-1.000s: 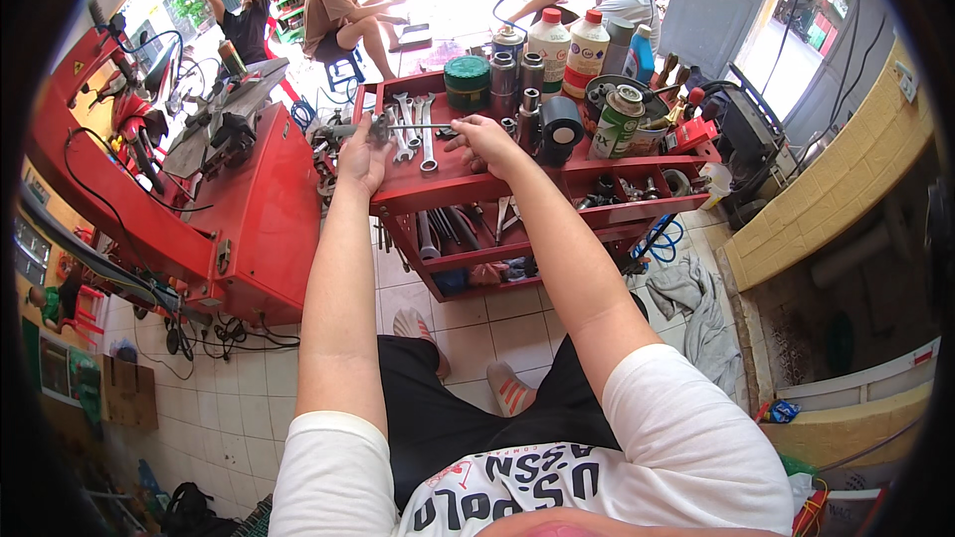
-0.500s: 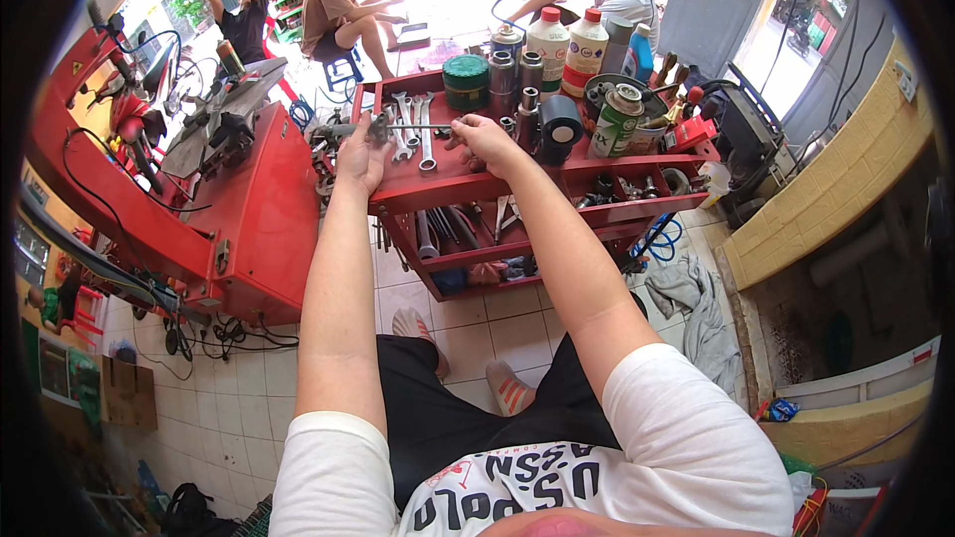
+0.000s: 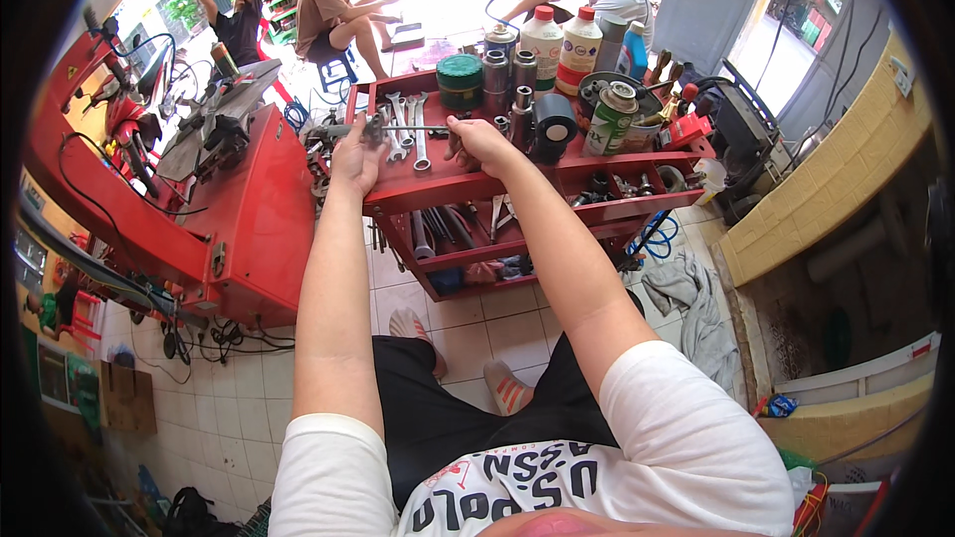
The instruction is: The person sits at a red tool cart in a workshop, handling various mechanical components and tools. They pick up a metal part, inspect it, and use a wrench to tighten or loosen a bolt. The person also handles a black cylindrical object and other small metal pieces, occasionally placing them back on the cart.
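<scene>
Over the left part of the red tool cart, my left hand point(image 3: 355, 161) is closed around a grey metal part point(image 3: 374, 129) whose exact kind I cannot make out. From it a thin metal rod point(image 3: 418, 127) runs level to the right. My right hand point(image 3: 481, 147) pinches the rod's right end between thumb and fingers. Beneath the rod, several combination wrenches point(image 3: 422, 151) lie side by side on the cart top. Just beyond my right hand stand metal sockets point(image 3: 522, 111) and a black cylinder point(image 3: 553, 127) with a pale round end.
The red tool cart point(image 3: 418, 201) also holds a green tub point(image 3: 461, 82), bottles point(image 3: 579, 52), a green-and-white spray can point(image 3: 611, 119) and trays of small parts. A red machine point(image 3: 261, 209) stands left, with cables on the floor. Two people point(image 3: 333, 18) point(image 3: 612, 2) sit beyond the cart; another person point(image 3: 237, 25) has raised arms.
The whole view has shifted very slightly. Both hands keep the same hold on the metal part and its rod.
</scene>
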Demonstrator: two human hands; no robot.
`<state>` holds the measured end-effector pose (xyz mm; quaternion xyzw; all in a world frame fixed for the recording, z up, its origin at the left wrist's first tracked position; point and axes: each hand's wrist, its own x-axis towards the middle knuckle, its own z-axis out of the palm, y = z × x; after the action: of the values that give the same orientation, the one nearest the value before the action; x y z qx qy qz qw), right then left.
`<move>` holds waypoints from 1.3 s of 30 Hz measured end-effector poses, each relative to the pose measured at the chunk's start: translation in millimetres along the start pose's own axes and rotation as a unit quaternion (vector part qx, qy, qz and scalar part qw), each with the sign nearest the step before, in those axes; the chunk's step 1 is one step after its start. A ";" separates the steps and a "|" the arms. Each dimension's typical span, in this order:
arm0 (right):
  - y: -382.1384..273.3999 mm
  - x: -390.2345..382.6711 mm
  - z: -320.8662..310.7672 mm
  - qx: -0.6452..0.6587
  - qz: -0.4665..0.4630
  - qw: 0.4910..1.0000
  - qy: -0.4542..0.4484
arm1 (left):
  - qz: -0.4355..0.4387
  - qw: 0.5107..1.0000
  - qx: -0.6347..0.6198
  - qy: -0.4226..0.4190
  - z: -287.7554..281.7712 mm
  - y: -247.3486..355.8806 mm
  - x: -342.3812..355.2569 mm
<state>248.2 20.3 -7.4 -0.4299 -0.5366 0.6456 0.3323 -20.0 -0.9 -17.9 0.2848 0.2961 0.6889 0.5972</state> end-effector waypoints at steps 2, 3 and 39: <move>-3.2 -1.6 2.7 0.003 0.013 1.000 0.011 | 0.000 1.000 -0.001 0.002 -2.8 -1.1 0.9; -5.1 -4.3 5.1 0.013 0.007 1.000 0.017 | 0.000 1.000 -0.001 0.003 -4.1 -1.2 0.9; 7.0 16.5 5.2 -0.083 0.022 0.994 0.064 | 0.012 1.000 -0.014 -0.006 -5.1 -7.4 3.3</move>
<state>236.9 31.4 -17.2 -0.5082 -0.5562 0.5773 0.3147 -19.3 2.9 -26.7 0.2836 0.2793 0.6987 0.5944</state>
